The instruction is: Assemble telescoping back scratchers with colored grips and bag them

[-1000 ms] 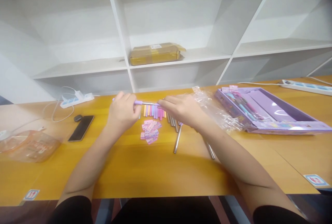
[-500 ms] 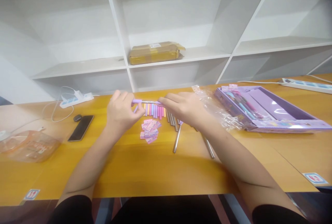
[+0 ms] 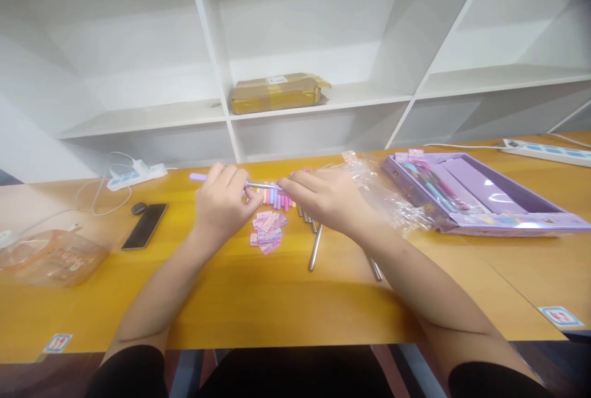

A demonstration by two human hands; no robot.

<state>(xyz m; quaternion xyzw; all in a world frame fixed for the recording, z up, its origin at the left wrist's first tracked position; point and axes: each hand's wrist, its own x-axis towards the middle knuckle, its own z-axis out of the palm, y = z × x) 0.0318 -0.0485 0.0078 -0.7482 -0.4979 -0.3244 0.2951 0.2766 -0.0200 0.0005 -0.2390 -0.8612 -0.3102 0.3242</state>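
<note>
My left hand [image 3: 224, 198] is closed round a slim purple-and-silver stick. Its purple end [image 3: 198, 176] sticks out to the left of the fist, and a bare metal rod [image 3: 259, 186] shows between my hands. My right hand [image 3: 327, 198] is closed over the other end, where a bit of purple shows at the fingertips. Below and behind the rod lies a row of coloured sticks [image 3: 278, 199] in purple, pink, orange and blue. Closer to me is a pile of small pink printed cards [image 3: 268, 232]. Several metal tubes [image 3: 315, 249] lie under and beside my right hand, partly hidden.
Crumpled clear plastic wrap [image 3: 397, 201] and a purple box [image 3: 498, 219] holding pens lie right. Left are a phone [image 3: 144, 226], a dark earbud-like case [image 3: 138, 208], a power strip [image 3: 136, 177] and an orange transparent container [image 3: 60, 259]. A taped parcel [image 3: 277, 95] sits on the shelf.
The purple end now projects from the left side of my left hand, which has shifted slightly right along the stick. My right hand stays closed at the other end.
</note>
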